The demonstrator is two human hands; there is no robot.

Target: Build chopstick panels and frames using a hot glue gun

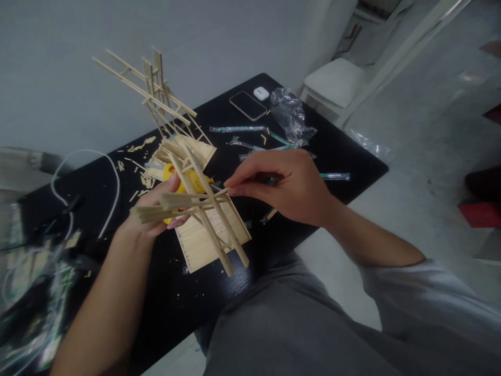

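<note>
1. The fingers [250, 172] of the right hand [291, 183] are pinching, thumb against fingertip, the end of a thin stick [221, 193] at the centre of the frame.
2. The left hand [152, 195], left of centre, is closing round a yellow tool [195, 181]; crossing sticks are hiding some of its fingers, so I cannot tell how each one is gripping.
3. A stick frame [219, 213], two long rails with crosspieces, is slanting through the centre, passing in front of the yellow tool; the thin stick is crossing its rails.
4. Grey cloth [274, 318] is covering the lap at bottom centre.
5. Beneath the stick frame, a pale wooden panel [195, 245] is lying on the black table [168, 292].
6. At lower left, a blurred heap of wrappers [50, 292] is spreading, and a white cable [118, 185] is looping above it.
7. Wood scraps [147, 141] are lying left of centre, near a second stick structure [158, 73] that is rising into the upper left.
8. Right of top centre, clear plastic [289, 112] is lying near a phone [248, 105] and a small white case [261, 93].
9. Beyond the table, a white seat [334, 81] is standing at upper right.
</note>
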